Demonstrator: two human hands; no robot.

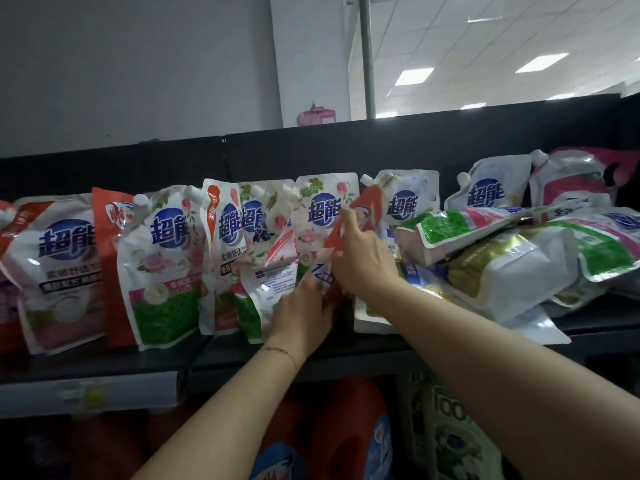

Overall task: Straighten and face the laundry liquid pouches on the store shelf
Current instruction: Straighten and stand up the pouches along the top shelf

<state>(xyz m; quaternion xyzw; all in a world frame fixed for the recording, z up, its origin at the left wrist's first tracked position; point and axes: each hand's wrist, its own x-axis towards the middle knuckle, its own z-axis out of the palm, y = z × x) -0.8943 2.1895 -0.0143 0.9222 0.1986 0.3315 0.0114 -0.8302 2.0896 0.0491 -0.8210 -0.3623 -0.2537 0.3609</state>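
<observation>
On the left of the shelf (pixel 138 362) a row of upright pouches (pixel 162 258) faces you, some overlapping and leaning. Further right stands the rose-print pouch (pixel 322 216); your left grip (pixel 301 320) lies against its lower edge, fingers straight, holding nothing. Just right of that, your right grip (pixel 363 258) pinches the red-and-white pouch (pixel 369 202), which tilts between the rose-print pouch and a blue-and-white one behind; the pouch sticks out above and to the left of your fingers. At the far right lies a pile of toppled pouches (pixel 519 265), flat on their sides and stacked on each other
</observation>
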